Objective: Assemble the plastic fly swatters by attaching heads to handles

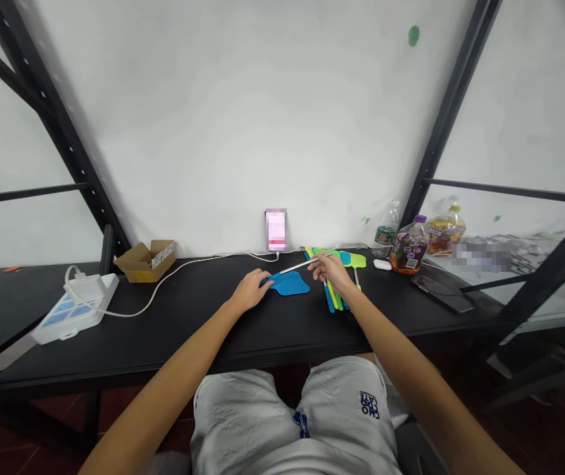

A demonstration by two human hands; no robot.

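My left hand [250, 290] is closed around the blue end of a fly swatter with a thin metal rod [298, 266]. That rod slants up to the right, its far end at the fingers of my right hand [331, 272], which pinch it. Just below the rod is a blue mesh swatter head [291, 284], its narrow end at my left fingertips. Whether this head belongs to the same rod I cannot tell. Under and beside my right hand lies a pile of fly swatters with blue, yellow and green handles [330, 298] and a lime-green head [358, 261], partly hidden by the hand.
A phone [276, 231] leans against the wall, its cable running left to a white power strip [77, 310]. An opened cardboard box [146, 262] stands at back left. To the right are a water bottle [386, 231], drink bottles [409, 246], a white case [382, 264] and a dark phone [442, 293].
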